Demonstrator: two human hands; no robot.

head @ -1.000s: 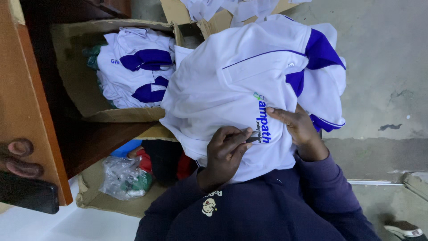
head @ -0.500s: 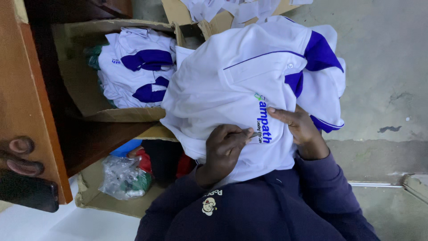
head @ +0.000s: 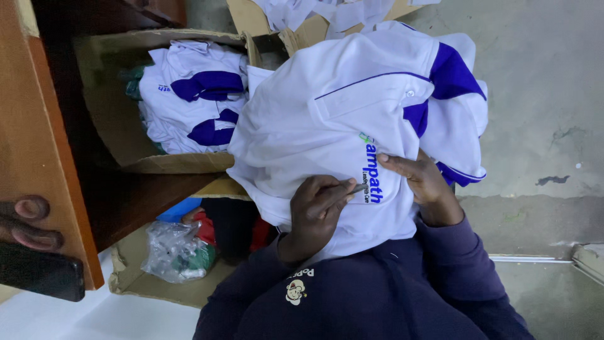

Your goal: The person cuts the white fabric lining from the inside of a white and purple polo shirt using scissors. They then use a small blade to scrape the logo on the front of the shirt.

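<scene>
A white shirt [head: 340, 119] lies draped over the lap so its printed chest faces up. The right hand [head: 420, 179] flattens cloth beside the print; the left hand [head: 314, 211] fingers pinch a thin tool [head: 356, 189] at it. Box [head: 119, 94] of shirts sits left.

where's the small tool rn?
Head view, centre: the thin metal tool is pinched in the left hand, tip at the blue embroidery on the white shirt, beside the right hand.
</scene>
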